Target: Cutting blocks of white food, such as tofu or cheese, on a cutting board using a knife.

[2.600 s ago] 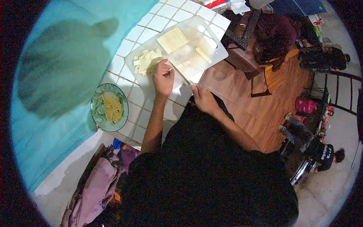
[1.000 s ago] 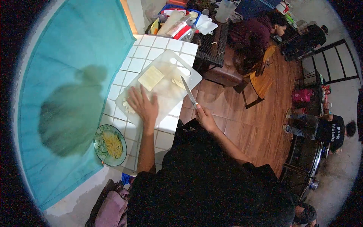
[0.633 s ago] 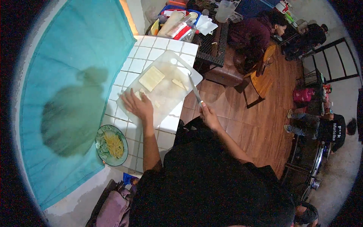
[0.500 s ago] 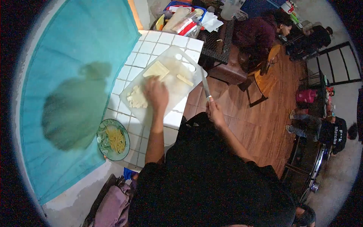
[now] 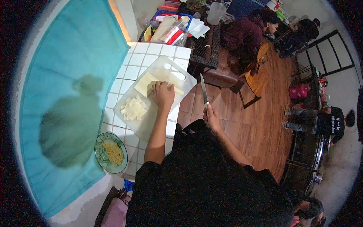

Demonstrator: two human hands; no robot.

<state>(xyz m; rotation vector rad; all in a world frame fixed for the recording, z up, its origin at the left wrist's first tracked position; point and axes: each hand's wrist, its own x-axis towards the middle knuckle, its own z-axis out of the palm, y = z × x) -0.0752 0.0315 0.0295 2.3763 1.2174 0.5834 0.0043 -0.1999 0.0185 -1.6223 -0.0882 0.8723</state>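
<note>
On a white cutting board [image 5: 145, 130] lies a pale, flat block [image 5: 145, 84] that looks like cheese. Below it is a heap of small pale cubes [image 5: 133, 108]. My left hand [image 5: 163, 95] is palm down at the block's right edge, its bent fingers over the near end of a pale strip [image 5: 179, 90]. The strip's other end sticks out to the right of the thumb. My right hand [image 5: 212, 118] grips a knife [image 5: 204, 90] by its light handle, blade pointing up, held off the board's right side above the floor.
A glass bowl [image 5: 111, 153] of yellow and green strips stands at the white tiled counter's [image 5: 141, 49] near left corner. A blue basket [image 5: 166, 13] of packages is at the far end. A turquoise curtain [image 5: 60, 56] hangs left. Several people are to the right, one beside a wooden chair [image 5: 257, 81].
My left hand has gone right, from beside the cubes to the strip. The knife has moved away from the board's edge. The whole view has shifted a little.
</note>
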